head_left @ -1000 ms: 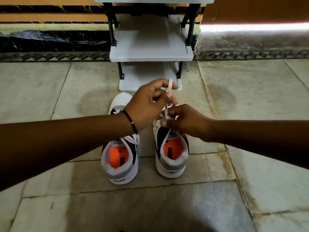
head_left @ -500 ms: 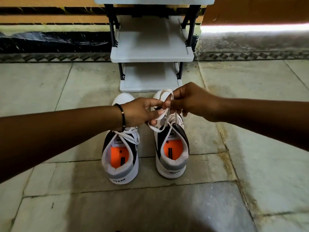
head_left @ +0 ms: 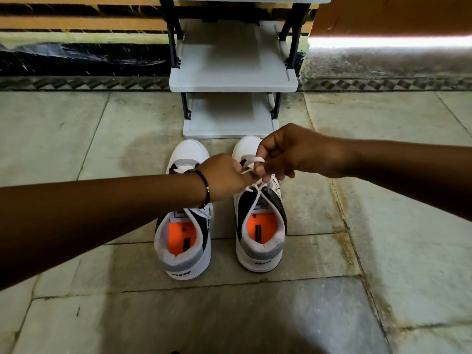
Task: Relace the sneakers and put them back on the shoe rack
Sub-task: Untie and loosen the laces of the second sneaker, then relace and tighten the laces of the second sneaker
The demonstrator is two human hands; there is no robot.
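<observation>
The shoe rack [head_left: 233, 80] stands at the floor's [head_left: 76, 139] far edge. Both sneakers, left sneaker [head_left: 184, 221] and right sneaker [head_left: 260, 226], point toes toward it, open floor around. Right hand [head_left: 288, 152] and left hand [head_left: 224, 176] pinch the right sneaker's lace [head_left: 251, 160].

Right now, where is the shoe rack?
In the head view, the grey shoe rack stands at top centre against the wall, just beyond the toes of the two sneakers on the floor.
</observation>
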